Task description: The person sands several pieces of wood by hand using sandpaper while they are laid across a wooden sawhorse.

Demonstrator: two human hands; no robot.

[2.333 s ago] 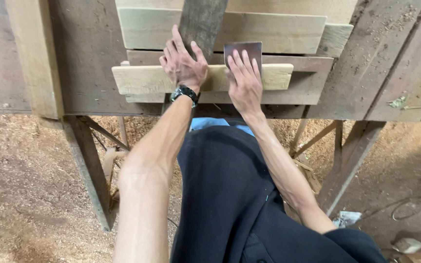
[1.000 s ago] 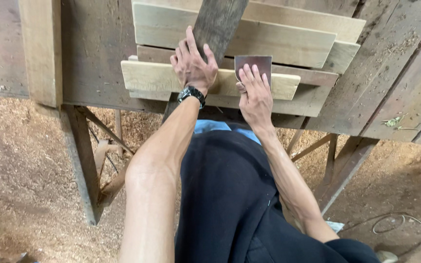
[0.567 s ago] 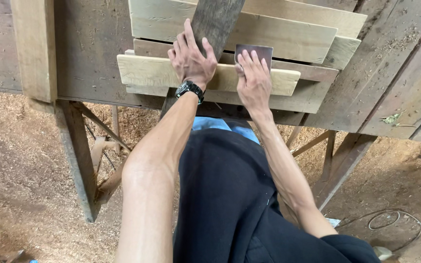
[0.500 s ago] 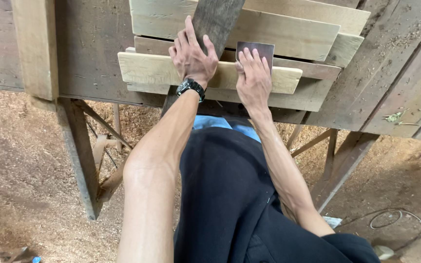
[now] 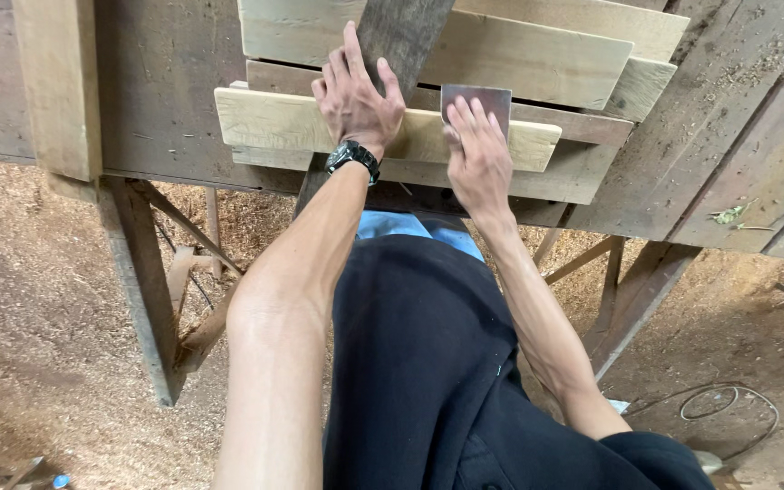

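L to R: left hand (image 5: 356, 100), fingers spread wide, is pressing flat on a dark plank (image 5: 401, 32) lying across a pale board (image 5: 274, 122). Right hand (image 5: 478, 159), fingers straight and close together, is pressing a dark rectangular sheet (image 5: 478, 98) onto the pale board's right part, atop the workbench (image 5: 165, 82).

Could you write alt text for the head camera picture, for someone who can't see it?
Seen from above, a person's left hand lies flat on a dark plank while the right hand presses a dark sanding sheet on a pale board. Both lie on a rough wooden workbench over a sawdust-covered floor.
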